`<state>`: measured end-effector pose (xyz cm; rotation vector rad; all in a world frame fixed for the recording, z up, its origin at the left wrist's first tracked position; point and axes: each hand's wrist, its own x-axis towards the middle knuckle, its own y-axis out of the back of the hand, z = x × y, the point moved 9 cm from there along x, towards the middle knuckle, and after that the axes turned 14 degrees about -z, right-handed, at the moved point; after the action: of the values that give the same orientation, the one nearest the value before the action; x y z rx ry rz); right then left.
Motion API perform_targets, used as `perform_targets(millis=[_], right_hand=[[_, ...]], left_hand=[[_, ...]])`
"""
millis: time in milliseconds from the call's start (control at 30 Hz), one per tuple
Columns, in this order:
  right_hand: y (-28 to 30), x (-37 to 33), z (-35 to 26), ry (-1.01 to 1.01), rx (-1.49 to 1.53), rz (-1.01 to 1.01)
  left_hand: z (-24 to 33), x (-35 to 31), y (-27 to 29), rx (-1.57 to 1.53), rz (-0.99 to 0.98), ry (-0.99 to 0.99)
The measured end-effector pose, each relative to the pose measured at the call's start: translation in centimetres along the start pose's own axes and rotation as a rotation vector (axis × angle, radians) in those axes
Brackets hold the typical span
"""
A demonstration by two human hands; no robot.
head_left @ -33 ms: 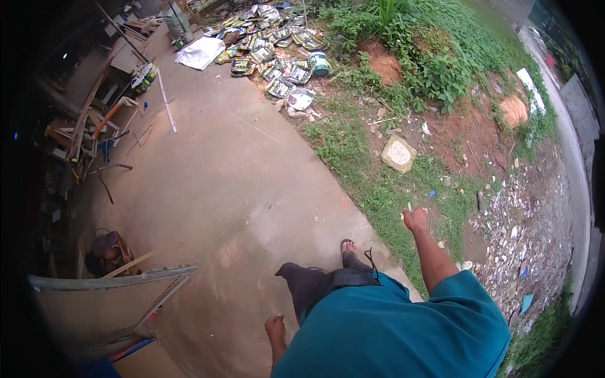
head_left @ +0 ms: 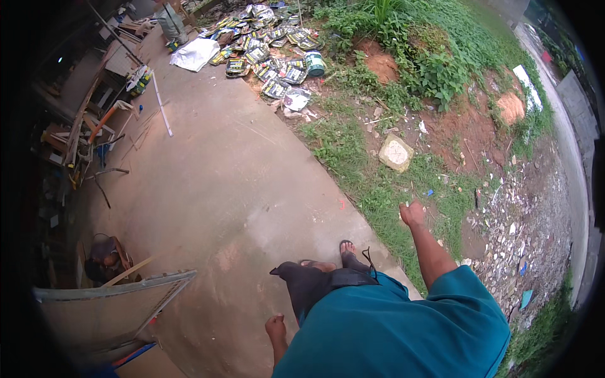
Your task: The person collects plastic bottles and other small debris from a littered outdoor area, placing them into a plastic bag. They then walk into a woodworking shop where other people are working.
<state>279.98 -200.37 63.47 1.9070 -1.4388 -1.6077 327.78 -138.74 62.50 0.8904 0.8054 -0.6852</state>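
My left hand [head_left: 275, 327] hangs low beside my dark trousers [head_left: 309, 285], over the concrete, with its fingers curled in. Whether anything is inside it is hidden. My right hand [head_left: 413, 215] is held out to the right above the grass, fingers closed. A tiny pale thing [head_left: 408, 203] shows at its fingertips, too small to name. Between the hands, my sandalled feet [head_left: 348, 247] stand on the concrete strip [head_left: 220, 170] near its grassy edge. A dark cord loop [head_left: 370, 259] sticks up at my waist.
Ahead lies a heap of flattened printed packages [head_left: 258, 53], with a green bucket [head_left: 315, 63] and white sack [head_left: 195, 55]. A pale slab [head_left: 396, 153] sits in the grass. At left are a mesh-framed panel [head_left: 116, 296], scrap wood [head_left: 79, 135] and a seemingly crouched person [head_left: 110, 255].
My other foot has come into view beside the first. The surroundings have shifted slightly left and up in the picture. Both hands keep nearly the same pose.
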Motion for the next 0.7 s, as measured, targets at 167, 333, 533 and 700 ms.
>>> perform_targets(millis=[167, 333, 533, 700], right_hand=[[1.0, 4.4, -9.4, 0.025, -0.006, 0.069], [-4.6, 4.9, -7.8, -0.177, -0.199, -0.159], [-8.1, 3.3, -6.8, -0.379, -0.396, -0.267], [-7.5, 6.2, -20.1, -0.321, -0.079, -0.094]], left_hand=[[8.9, 4.5, -0.9, 0.004, 0.031, -0.13], [16.9, 8.5, 1.3, -0.128, -0.227, -0.057], [28.9, 16.0, 10.4, -0.191, -0.236, 0.043], [43.3, 24.8, 22.7, 0.028, 0.059, -0.16]])
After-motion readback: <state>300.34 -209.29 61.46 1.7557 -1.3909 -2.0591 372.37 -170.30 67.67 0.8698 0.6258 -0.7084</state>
